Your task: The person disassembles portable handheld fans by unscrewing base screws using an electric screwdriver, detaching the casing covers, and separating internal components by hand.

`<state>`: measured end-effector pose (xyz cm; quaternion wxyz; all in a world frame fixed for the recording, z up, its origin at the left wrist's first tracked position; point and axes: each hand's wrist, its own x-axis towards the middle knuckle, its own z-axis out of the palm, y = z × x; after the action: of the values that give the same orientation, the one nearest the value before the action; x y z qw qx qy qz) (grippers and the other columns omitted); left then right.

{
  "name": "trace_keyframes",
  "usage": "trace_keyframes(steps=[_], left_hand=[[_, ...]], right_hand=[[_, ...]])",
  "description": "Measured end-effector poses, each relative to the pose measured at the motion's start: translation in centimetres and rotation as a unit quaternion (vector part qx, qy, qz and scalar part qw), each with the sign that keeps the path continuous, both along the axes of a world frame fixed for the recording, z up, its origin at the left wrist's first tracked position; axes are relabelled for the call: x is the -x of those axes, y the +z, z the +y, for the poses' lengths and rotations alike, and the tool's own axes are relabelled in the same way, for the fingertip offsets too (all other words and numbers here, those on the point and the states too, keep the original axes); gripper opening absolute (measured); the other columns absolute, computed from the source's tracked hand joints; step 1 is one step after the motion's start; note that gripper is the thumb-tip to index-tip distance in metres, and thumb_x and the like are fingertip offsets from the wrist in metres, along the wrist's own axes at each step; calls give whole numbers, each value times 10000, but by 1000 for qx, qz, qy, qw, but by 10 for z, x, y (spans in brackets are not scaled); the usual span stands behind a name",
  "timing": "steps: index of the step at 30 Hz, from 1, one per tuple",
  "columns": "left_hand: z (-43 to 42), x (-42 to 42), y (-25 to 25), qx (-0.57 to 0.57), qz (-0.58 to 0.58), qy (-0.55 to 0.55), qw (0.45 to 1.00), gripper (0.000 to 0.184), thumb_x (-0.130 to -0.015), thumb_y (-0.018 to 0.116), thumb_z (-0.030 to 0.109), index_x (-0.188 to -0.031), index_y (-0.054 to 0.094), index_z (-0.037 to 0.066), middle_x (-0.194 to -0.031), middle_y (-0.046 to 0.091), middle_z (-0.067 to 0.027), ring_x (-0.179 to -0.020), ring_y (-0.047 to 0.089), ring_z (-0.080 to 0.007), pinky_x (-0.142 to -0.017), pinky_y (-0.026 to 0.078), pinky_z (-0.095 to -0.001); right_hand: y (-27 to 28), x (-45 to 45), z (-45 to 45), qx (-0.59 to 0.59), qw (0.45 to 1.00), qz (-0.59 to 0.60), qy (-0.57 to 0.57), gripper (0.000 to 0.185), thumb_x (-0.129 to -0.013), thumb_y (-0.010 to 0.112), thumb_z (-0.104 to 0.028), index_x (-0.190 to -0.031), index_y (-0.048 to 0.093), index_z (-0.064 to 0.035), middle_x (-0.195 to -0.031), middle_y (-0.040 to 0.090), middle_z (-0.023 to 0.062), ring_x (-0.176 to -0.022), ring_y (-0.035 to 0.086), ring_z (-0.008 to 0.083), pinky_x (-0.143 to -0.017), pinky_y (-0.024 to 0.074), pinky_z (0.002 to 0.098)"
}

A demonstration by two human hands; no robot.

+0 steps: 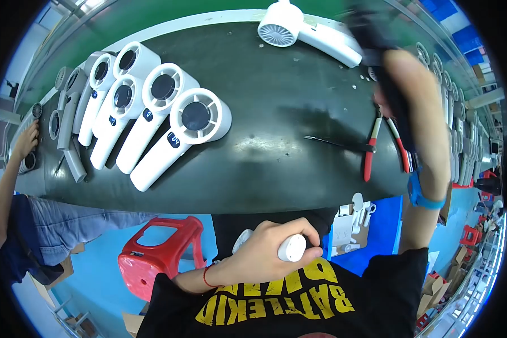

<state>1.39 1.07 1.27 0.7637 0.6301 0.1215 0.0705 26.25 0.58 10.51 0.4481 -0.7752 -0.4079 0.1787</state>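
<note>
Close to the chest, my left hand (273, 248) is wrapped round a white handheld fan (292, 248); the end of its handle sticks out between thumb and fingers. My right hand (408, 73) is raised over the right side of the dark table, its fingers closed round a black tool (391, 90) that is blurred by motion. Below that hand lie red-handled pliers (372, 147) and black tweezers (338, 144). A white fan (321, 36) lies at the table's far edge. Several white fans (172, 132) rest in a row on the left.
At the far left a co-worker's hand (27, 141) touches a grey fan. A red stool (158, 248) stands below the table's front edge. Under the table at right, a blue bin (386, 231) holds white parts. More fans (459, 107) line the right side.
</note>
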Motion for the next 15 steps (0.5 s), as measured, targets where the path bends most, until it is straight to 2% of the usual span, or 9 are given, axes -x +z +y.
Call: trace_keyframes(steps=[2,4,5,7,9,10,12,14,15], left_hand=[[-3,3,-4,7,-4,-5,1000,170,-831,715,136,-925,605,48,-677,592,-9,-570,558,-79,-534,393,-220],[0,8,-5,65,16,-21,998,249,-831,692,97,-1029,553,38,-685,556,2,-581,517,-60,-559,384,-215],[2,12,-5,65,18,-21,998,249,-831,692,97,-1029,553,38,-685,556,2,-581,517,-60,-559,384,-215],[5,19,-5,222,8,-17,975,377,-820,659,47,-1143,465,33,-740,519,9,-664,504,-46,-625,383,-213],[9,23,-5,270,-14,-7,963,462,-808,651,31,-1200,408,39,-815,504,-17,-763,508,-73,-676,388,-242],[13,25,-5,309,-44,-4,950,547,-795,643,14,-1258,352,45,-890,488,-44,-862,513,-100,-727,394,-271],[18,28,-4,304,-52,-5,951,633,-794,646,-6,-1315,293,62,-922,494,-73,-888,518,-128,-751,406,-295],[24,27,1,295,-42,11,954,715,-800,640,-32,-1371,223,81,-932,505,-81,-871,524,-136,-763,419,-302],[29,26,1,268,-41,-5,963,854,-819,647,-39,-1449,87,96,-999,537,-107,-891,544,-151,-790,439,-308]], right_hand=[[-7,1,15,122,977,-144,103,491,-857,642,-452,-972,629,25,-680,587,97,-609,565,146,-537,416,274],[-28,1,28,133,948,-260,128,511,-819,686,-465,-1022,625,-1,-705,610,127,-626,594,186,-577,448,311],[-40,-1,30,106,944,-283,130,520,-793,712,-456,-1036,627,-3,-754,638,173,-667,629,240,-629,478,330],[-50,-4,27,105,939,-304,124,514,-790,716,-448,-1044,630,-10,-763,646,174,-670,633,266,-637,484,337],[-56,2,27,123,934,-317,110,488,-801,713,-411,-1095,621,-32,-826,662,190,-719,644,316,-663,492,346],[-61,4,23,89,925,-355,104,471,-806,709,-372,-1140,606,-57,-917,662,186,-794,640,323,-700,488,346],[-49,22,9,5,881,-461,107,454,-806,710,-307,-1167,594,-58,-1008,656,177,-870,632,332,-729,484,343],[-29,53,-12,-23,944,-293,148,442,-779,731,-256,-1151,609,-49,-979,654,158,-866,629,321,-723,479,348],[-22,64,-24,-4,951,-220,217,418,-775,734,-242,-1123,616,-42,-927,648,143,-831,628,295,-705,476,345]])
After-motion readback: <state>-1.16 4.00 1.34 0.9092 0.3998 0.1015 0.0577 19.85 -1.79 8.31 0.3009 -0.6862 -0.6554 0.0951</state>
